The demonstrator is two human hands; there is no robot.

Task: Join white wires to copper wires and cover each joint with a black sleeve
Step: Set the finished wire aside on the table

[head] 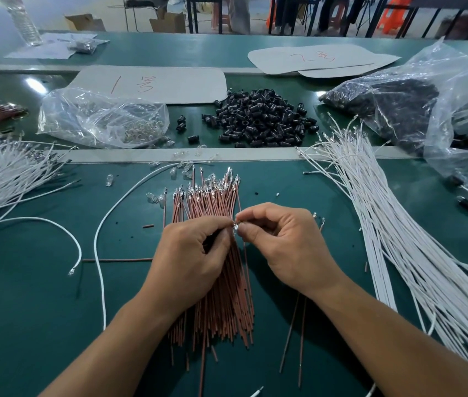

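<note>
A thick bundle of copper wires point(212, 213) with shiny terminal tips lies in the middle of the green table. Above it, my left hand point(189, 259) pinches a thin wire end, and my right hand point(284, 245) pinches a small clear and metal part point(235, 226) against it, fingertips of both hands meeting. A large sheaf of white wires point(393, 233) fans out on the right. A heap of black sleeves point(261, 118) sits beyond the table's light strip. Two single white wires point(103, 224) curve at the left.
A clear bag of small clear parts point(103, 118) lies at the back left, with loose ones point(181, 170) scattered nearby. A big plastic bag of black sleeves point(416, 101) stands at the right. More white wires point(6, 170) lie at the far left. Cardboard sheets point(169, 81) lie behind.
</note>
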